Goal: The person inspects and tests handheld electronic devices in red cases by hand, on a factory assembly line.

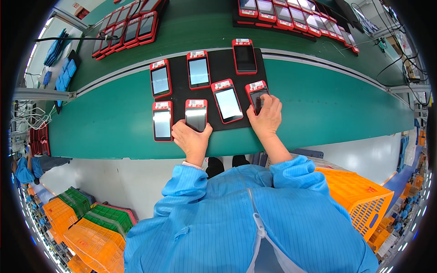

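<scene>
Several red-framed handheld touchscreen devices lie face up on and beside a black mat [223, 61] on the green table. My left hand [192, 140] grips the lower end of a grey-screened handheld device [196, 113] in the near row, thumb at its right edge. Farther right, my right hand [267, 117] has its fingers and thumb closed around a dark-screened handheld device [256, 91], covering its lower part. Between the hands lies a tilted, white-lit device [228, 103]. Another lit device [162, 122] is left of my left hand. Behind are two lit devices [160, 81] [198, 70] and a dark one [245, 58].
Rows of similar devices stand at the far left [132, 29] and far right [298, 20], beyond a metal rail [314, 63]. A black cable [68, 39] hangs at far left. Orange crates [359, 195] [93, 236] stand on the floor at both sides. Another person [25, 170] is at the left edge.
</scene>
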### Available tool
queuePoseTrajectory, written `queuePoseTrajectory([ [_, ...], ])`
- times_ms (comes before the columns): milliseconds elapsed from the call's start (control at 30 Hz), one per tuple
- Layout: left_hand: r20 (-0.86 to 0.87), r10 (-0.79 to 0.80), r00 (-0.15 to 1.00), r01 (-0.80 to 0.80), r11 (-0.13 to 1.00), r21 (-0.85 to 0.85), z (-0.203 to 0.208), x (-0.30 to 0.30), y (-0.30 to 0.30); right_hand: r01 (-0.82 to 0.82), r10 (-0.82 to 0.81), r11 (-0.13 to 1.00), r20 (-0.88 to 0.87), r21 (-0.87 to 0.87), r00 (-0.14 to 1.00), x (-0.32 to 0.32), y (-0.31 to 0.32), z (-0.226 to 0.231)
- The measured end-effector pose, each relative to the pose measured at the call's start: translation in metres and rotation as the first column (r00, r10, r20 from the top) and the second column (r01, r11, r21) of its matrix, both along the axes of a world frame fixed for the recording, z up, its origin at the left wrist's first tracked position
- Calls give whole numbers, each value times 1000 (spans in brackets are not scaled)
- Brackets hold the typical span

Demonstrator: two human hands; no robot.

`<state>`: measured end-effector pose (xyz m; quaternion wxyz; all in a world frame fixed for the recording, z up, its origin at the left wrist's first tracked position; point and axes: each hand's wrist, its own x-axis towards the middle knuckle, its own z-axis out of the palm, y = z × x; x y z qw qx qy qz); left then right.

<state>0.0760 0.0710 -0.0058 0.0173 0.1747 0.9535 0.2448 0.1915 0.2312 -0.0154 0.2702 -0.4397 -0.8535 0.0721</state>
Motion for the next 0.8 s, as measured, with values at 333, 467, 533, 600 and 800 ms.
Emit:
queuePoseTrajectory([
  [333,-17,-27,999,27,1000,-9,3,-3,0,15,-15,1000,8,-24,1000,1,-1,0],
  [467,-42,-35,998,34,999,-9,0,-4,-2,9,-9,1000,-2,-20,1000,-1,-1,-1],
  [533,-52,-28,998,28,1000,-12,2,-3,-1,8,-8,1000,-8,-9,1000,-1,-1,-1],
  [600,-64,-25,998,25,1000,-4,1,-3,-1,16,-16,1000,9,-23,1000,0,-1,0],
  [800,-129,-30,991,30,1000,-5,-4,0,-1,17,-17,999,4,-42,1000,3,-2,0],
])
